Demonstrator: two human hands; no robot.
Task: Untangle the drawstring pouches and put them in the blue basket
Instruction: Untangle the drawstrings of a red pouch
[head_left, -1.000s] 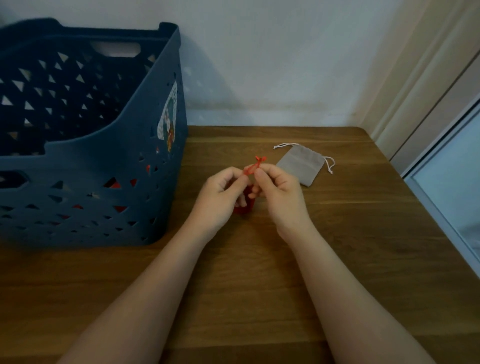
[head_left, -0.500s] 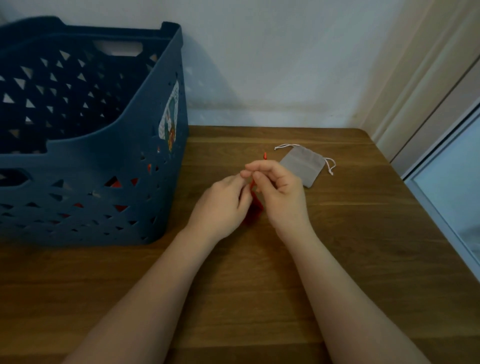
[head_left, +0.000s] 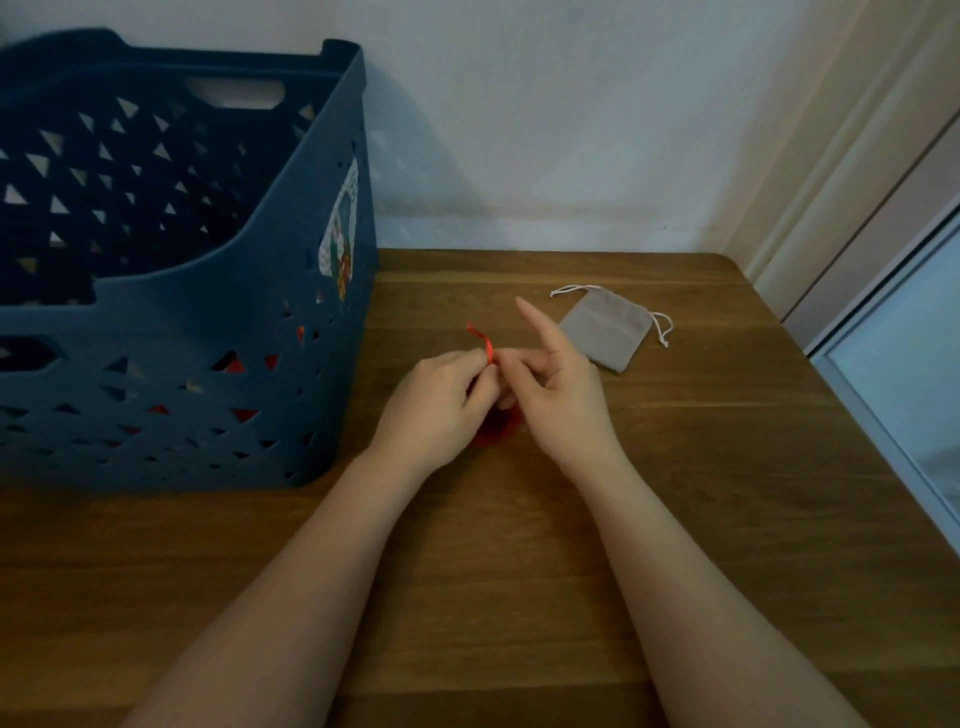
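Observation:
A small red pouch hangs between my two hands just above the wooden table, mostly hidden by them. My left hand pinches its red ribbon drawstring, which loops up above the fingers. My right hand holds the pouch's top with thumb and curled fingers while its index finger points straight up. A grey pouch with white cords lies flat on the table just beyond my right hand. The blue basket stands at the left, with red items showing through its holes.
The wooden table ends at a white wall behind. A door frame and a glass panel run along the table's right edge. The basket carries a sticker on its right side wall.
The ribbon has been pulled leftward and now loops up above my left hand. My right index finger has lifted and straightened. Both hands stay together over the same spot.

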